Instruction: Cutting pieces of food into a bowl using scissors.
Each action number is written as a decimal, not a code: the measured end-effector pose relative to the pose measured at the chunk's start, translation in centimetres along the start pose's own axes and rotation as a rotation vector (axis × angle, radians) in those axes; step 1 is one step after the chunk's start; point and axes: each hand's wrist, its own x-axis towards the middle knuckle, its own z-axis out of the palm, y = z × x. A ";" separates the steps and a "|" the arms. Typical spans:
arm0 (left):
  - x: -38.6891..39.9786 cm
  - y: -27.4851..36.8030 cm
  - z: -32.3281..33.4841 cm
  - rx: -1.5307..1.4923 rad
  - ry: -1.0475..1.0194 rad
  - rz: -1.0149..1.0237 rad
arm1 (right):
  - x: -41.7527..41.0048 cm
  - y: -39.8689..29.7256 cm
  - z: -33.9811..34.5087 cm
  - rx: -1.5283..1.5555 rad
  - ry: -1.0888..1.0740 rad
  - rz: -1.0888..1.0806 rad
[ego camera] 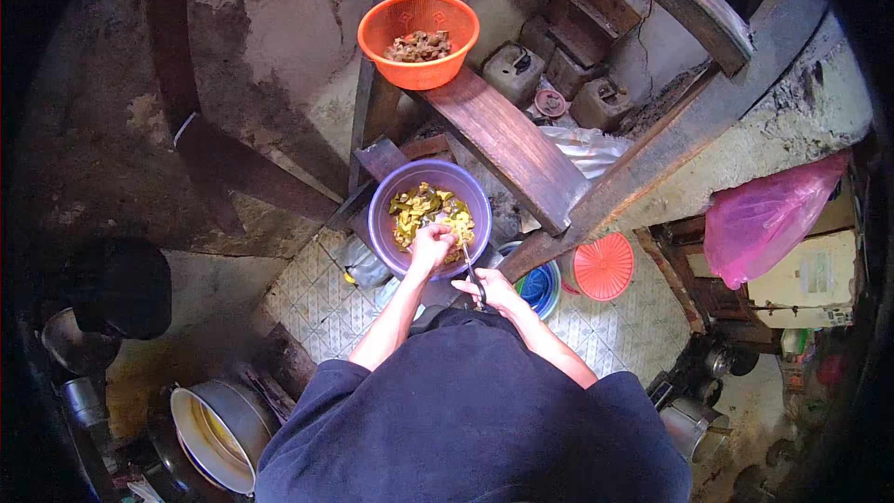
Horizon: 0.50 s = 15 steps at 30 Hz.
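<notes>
A purple plastic basin point(377, 213) in front of me holds yellow and dark-green cut food pieces point(419, 206), some in dark liquid. My left hand point(433, 246) is over the near part of the basin, its fingers bent together close to the yellow pieces. Whether a piece is pinched between them is too small to make out. At the basin's right rim, my right hand point(492, 288) grips the black handles of a pair of scissors point(478, 281). The blades point up into the basin, beside my left fingertips and the food.
An orange plastic colander point(419, 75) with brown pieces stands on a wooden stair tread point(513, 147) beyond the basin. Sloping wooden beams point(649, 147) flank it. A blue tub point(541, 286) and a red-lidded container point(603, 267) are at right. A large metal pot point(223, 433) lies lower left.
</notes>
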 end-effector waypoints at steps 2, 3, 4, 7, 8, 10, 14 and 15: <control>0.0 0.1 0.3 -0.034 -0.023 -0.053 | 0.2 0.6 -0.3 0.004 0.011 0.009; 0.1 0.0 0.4 -0.033 -0.026 -0.052 | 0.3 0.9 -0.4 0.008 0.020 0.018; 0.2 -0.1 0.5 -0.007 -0.026 -0.051 | 0.4 1.3 -0.5 0.009 0.023 0.018; 0.4 -0.6 0.6 -0.014 -0.002 -0.039 | 0.3 1.5 -0.4 0.005 0.035 0.014; 0.5 -0.8 0.5 -0.047 0.021 -0.030 | 0.2 1.4 -0.3 0.021 0.042 0.021; 0.2 -0.4 0.6 -0.108 0.024 -0.016 | 0.0 1.5 -0.4 0.042 0.055 0.028; 0.4 -0.9 0.1 -0.300 0.033 -0.026 | -0.2 0.9 0.1 0.041 0.011 0.077; 0.5 -1.0 0.1 -0.300 0.034 -0.024 | -0.3 0.6 0.2 0.028 -0.017 0.090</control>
